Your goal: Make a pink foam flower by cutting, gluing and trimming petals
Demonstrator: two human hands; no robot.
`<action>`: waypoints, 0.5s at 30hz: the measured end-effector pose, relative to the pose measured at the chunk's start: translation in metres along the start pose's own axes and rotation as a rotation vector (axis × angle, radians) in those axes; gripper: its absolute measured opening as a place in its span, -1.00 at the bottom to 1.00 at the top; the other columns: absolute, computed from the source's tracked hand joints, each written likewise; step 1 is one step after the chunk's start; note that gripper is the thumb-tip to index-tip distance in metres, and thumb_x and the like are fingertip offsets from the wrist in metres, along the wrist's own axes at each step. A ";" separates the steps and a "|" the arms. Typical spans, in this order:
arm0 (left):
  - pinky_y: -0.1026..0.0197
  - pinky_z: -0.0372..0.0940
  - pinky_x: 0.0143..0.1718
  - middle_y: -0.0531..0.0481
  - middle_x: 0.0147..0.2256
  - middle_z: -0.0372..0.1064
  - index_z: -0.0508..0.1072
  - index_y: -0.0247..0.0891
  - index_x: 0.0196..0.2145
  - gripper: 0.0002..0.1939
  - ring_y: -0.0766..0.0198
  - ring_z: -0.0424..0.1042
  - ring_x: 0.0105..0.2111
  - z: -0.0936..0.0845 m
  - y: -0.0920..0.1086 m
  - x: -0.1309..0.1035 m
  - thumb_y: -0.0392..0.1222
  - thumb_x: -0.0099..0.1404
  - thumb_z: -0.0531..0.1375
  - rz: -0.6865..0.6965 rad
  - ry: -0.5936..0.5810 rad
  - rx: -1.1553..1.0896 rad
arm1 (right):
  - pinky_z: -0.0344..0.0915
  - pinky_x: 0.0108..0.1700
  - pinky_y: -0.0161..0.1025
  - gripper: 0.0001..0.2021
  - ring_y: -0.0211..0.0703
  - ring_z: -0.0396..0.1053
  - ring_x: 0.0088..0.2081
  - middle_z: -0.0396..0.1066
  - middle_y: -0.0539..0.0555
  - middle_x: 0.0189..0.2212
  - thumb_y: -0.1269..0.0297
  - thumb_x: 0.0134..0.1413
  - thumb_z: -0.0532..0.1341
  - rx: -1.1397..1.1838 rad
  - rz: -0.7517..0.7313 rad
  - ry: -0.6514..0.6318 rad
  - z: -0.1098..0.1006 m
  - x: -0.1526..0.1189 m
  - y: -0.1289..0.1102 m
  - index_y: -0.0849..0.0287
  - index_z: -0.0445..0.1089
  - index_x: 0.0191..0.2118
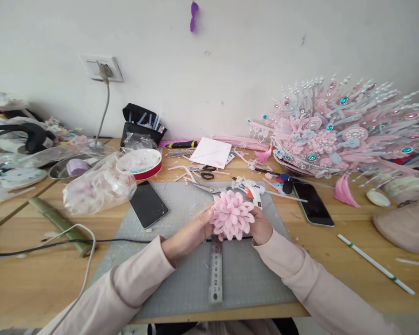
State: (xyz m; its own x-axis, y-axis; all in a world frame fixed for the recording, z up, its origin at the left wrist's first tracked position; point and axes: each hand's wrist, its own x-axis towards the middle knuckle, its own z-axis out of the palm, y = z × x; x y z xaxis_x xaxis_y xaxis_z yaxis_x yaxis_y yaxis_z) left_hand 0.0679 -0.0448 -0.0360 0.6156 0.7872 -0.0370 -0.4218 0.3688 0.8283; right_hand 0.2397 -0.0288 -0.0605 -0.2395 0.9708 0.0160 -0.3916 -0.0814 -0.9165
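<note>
Head view: 2 hands, left hand (199,228) and right hand (261,227), grasp the looped, fuzzy pink flower (232,215) above the gray mat (181,274), whose near edge shows bare.

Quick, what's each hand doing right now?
Left hand: closed on the left side of the pink flower.
Right hand: at the flower's right side; its fingers are mostly hidden, so its grip can't be told.

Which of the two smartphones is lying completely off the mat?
The right-hand smartphone, between the cutting mat and pink tassel: it rests wholly on the wooden table, while the left-hand smartphone overlaps the mat's corner.
</note>
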 end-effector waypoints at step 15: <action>0.00 0.16 0.01 -0.11 -0.06 0.37 0.37 -0.10 -0.04 -0.67 0.09 0.26 0.01 -0.025 -0.003 0.006 -0.14 0.25 0.03 0.291 0.485 0.754 | 0.27 -0.24 -0.18 -0.60 -0.11 0.39 -0.34 0.49 0.07 -0.39 -0.03 -0.05 0.17 -0.687 0.036 -0.338 0.050 0.021 -0.046 0.20 0.48 -0.24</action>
State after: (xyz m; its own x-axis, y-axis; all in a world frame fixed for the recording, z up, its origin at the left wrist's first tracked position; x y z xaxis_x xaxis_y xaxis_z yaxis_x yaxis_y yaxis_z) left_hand 0.0560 -0.0286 -0.0525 0.1385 0.9804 0.1399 0.1316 -0.1582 0.9786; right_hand 0.2084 -0.0154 0.0022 -0.5435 0.8394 0.0015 0.2357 0.1544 -0.9595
